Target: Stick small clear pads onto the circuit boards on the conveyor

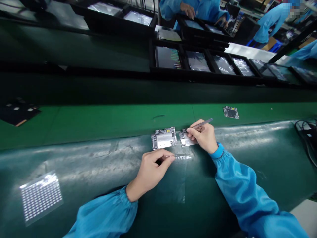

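Pinched between the thumb and forefinger of my left hand [153, 168] is a small clear strip with white stickers [182, 157], held above the green mat. My right hand [201, 135] grips a pair of tweezers [204, 122], its tips over a circuit board [183, 140] that my fingers partly cover. Left of that board lies a second circuit board [164, 138] with a silver metal shield and a small yellow mark. A larger clear sheet with rows of white stickers [41, 196] lies flat at the left.
Another circuit board [231, 112] lies farther back on the right. A dark board [19, 111] is at the far left. Black trays [170, 72] with film-wrapped screens line the raised shelf behind. Across it a co-worker in blue [195, 10] handles a tray. Black cables [307, 142] lie at the right edge.
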The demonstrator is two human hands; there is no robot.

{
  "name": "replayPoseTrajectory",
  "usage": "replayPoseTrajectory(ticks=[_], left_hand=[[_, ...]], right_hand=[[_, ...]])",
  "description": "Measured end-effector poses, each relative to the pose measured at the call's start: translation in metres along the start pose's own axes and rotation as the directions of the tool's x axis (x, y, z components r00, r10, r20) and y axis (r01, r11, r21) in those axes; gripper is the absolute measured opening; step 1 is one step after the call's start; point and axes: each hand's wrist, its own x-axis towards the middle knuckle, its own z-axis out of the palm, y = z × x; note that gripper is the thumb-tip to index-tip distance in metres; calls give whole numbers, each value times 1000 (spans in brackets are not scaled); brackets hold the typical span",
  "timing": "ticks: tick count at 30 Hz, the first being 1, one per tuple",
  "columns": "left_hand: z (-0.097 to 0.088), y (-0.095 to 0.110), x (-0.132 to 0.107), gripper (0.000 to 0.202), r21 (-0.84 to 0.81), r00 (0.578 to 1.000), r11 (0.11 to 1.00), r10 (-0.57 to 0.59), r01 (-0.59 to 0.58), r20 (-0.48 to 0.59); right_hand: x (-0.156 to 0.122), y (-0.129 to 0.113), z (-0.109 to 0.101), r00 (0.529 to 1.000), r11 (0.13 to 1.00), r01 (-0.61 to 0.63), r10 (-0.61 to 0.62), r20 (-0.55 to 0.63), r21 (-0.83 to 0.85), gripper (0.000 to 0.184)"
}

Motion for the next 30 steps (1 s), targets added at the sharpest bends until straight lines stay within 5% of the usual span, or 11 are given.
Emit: replayPoseTrajectory(ticks=[30], left_hand=[[1,-3,-1,13,-1,1000,1000,12,-12,-13]], right_hand=[[-4,4,0,999,995,38,-35,31,-96,21]])
